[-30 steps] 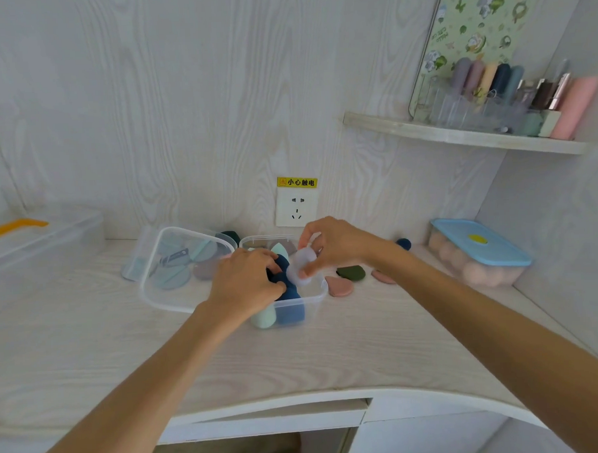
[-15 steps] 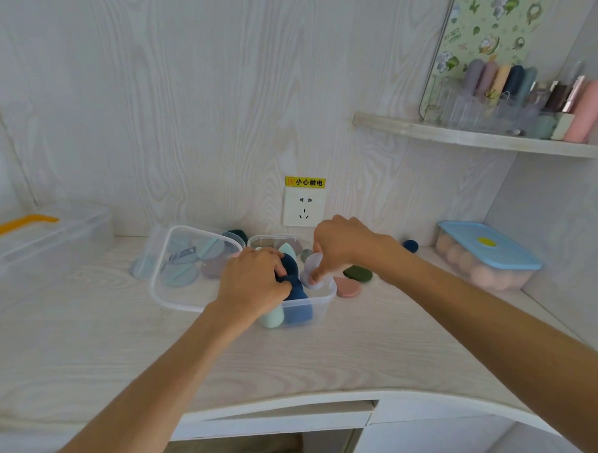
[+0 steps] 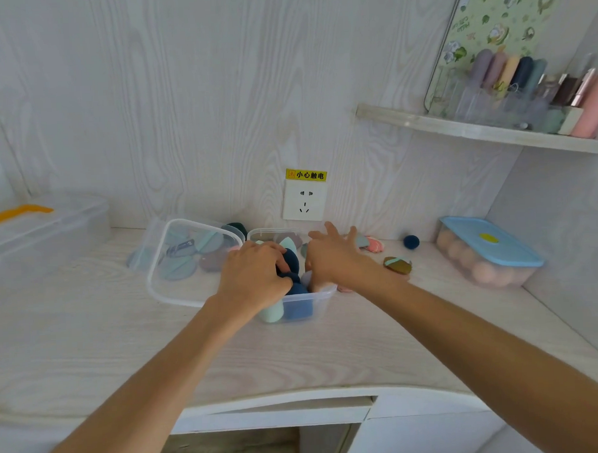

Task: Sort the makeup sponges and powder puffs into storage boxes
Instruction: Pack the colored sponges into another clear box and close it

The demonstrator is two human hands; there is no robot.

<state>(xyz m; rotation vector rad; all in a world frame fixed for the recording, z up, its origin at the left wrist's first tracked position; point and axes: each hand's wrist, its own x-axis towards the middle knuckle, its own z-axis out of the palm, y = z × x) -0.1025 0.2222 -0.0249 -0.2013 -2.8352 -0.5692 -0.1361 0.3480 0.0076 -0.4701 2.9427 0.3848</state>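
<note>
Left hand (image 3: 255, 274) curls over the near-left part of the clear storage box (image 3: 314, 302), fingers bent down onto the dark blue sponges (image 3: 290, 261) inside; looks like pressing or gripping them, thumb side hidden, so cannot tell whether it truly clasps one. Right hand (image 3: 333, 259) hovers over the box's right edge, fingers spread wide and pointing away toward the wall, nothing seen in it.

Under the left hand: a mint sponge (image 3: 272, 311) and a blue sponge (image 3: 297, 307) show through the box's front wall. Between the two hands, a mint tip (image 3: 289, 244) pokes up near the back of the box.

Left of the left hand: a clear lid (image 3: 171, 266) tilted up, leaning over flat powder puffs (image 3: 192, 256) in teal and grey tones.

Right of the right hand, loose on the desk (image 3: 124, 336): an olive puff (image 3: 398, 264) just beside the wrist, a pink puff (image 3: 373, 244) beyond the fingertips, a dark blue ball sponge (image 3: 411, 242) farther out. Well right: a box with blue lid (image 3: 490, 248) holding peach sponges.
</note>
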